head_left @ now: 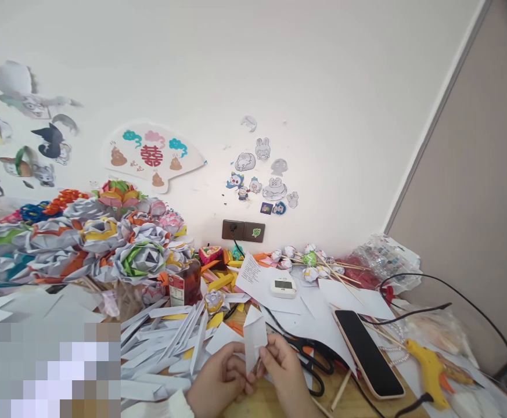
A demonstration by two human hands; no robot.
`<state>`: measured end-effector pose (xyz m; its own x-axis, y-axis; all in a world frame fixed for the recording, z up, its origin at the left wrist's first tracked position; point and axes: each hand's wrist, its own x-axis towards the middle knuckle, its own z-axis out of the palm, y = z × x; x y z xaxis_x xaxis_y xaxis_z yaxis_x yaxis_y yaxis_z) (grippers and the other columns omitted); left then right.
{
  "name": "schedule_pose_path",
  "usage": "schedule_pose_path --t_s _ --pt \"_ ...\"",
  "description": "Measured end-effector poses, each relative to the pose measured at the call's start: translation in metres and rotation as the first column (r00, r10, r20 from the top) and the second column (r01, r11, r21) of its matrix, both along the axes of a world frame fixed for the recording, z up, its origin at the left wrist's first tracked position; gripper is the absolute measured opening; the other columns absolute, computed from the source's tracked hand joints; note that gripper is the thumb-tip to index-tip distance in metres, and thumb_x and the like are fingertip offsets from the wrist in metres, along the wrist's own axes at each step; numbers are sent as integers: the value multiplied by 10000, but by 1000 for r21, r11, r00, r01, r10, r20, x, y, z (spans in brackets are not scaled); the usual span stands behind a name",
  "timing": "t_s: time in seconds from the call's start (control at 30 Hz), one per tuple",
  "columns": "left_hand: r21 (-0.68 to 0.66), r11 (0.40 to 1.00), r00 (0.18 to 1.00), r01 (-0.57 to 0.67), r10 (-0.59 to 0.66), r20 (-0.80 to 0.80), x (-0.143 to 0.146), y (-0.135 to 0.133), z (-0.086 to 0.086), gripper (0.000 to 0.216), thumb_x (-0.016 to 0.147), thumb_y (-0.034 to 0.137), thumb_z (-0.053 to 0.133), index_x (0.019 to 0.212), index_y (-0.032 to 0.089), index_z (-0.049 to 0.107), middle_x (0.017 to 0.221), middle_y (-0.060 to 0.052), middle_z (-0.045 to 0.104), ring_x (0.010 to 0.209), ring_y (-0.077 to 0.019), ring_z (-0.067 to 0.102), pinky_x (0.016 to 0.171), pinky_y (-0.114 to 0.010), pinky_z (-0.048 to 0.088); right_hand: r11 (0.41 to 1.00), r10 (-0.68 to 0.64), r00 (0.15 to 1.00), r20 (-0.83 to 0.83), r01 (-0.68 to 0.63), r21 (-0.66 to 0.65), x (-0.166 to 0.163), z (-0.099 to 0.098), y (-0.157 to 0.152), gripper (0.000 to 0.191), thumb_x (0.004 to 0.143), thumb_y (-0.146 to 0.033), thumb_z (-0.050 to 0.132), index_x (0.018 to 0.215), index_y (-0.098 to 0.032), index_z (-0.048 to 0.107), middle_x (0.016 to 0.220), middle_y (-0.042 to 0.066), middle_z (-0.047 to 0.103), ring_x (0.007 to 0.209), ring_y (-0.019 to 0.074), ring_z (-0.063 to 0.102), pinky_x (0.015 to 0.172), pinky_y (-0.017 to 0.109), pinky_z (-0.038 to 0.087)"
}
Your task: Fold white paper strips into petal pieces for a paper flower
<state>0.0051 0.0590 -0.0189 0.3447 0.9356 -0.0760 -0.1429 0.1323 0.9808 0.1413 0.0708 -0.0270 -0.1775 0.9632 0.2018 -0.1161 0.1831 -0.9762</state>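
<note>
A narrow piece of white paper [254,337], folded to a point at its top, stands upright between my two hands. My left hand [220,377] pinches its lower left edge with curled fingers. On the other side, the thumb and fingers of my right hand [284,371] grip its right edge. Many folded white paper strips [166,342] lie heaped to the left of my hands. Just right of my right hand lie black-handled scissors [316,363], partly under that hand.
Paper flowers [100,232] pile up at the left by a dark red jar [190,284]. A white timer [283,286] sits at the back on paper sheets. To the right lie a phone [369,354], a yellow glue gun [427,371] and a looping black cable [466,293]. A blurred block covers the lower left.
</note>
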Motion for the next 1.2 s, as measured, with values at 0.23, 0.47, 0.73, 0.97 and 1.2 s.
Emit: schedule_pose_path --t_s 0.23,0.47,0.73,0.97,1.2 --pt "-138 989 994 -44 58 94 -8 5 6 380 628 522 512 763 167 513 519 -11 606 472 -162 567 435 -250 406 997 65 998 16 -66 30 4 11 -5 329 717 -457 503 832 -156 569 728 39 574 705 176 529 646 275 406" --pt "-2 995 982 -96 94 -165 -11 3 22 490 603 623 438 415 171 470 424 45 402 442 -97 358 464 -230 290 974 227 968 104 -225 -30 6 7 -9 331 691 -394 555 938 -173 549 566 -48 417 496 83 379 475 189 297" --pt "49 999 975 2 9 -224 -7 0 12 436 483 568 596 472 178 403 433 86 332 434 -65 279 434 -199 202 978 200 980 -17 -201 -63 4 8 -6 397 663 -454 566 937 -174 501 545 -58 410 444 69 368 429 176 280" --pt "121 986 978 -110 129 -162 -8 1 8 386 590 541 531 538 177 412 467 61 412 465 -89 377 454 -203 287 975 188 982 19 -184 -128 1 -3 0 395 660 -513 535 813 -151 495 522 -35 483 367 69 411 374 181 333" --pt "272 957 944 -105 182 -274 -8 -5 15 215 658 361 504 579 171 447 523 55 389 537 -109 375 517 -214 306 983 182 964 194 -175 -53 0 -5 -5 257 731 -393 501 809 -149 522 477 -67 418 367 59 384 362 156 299"
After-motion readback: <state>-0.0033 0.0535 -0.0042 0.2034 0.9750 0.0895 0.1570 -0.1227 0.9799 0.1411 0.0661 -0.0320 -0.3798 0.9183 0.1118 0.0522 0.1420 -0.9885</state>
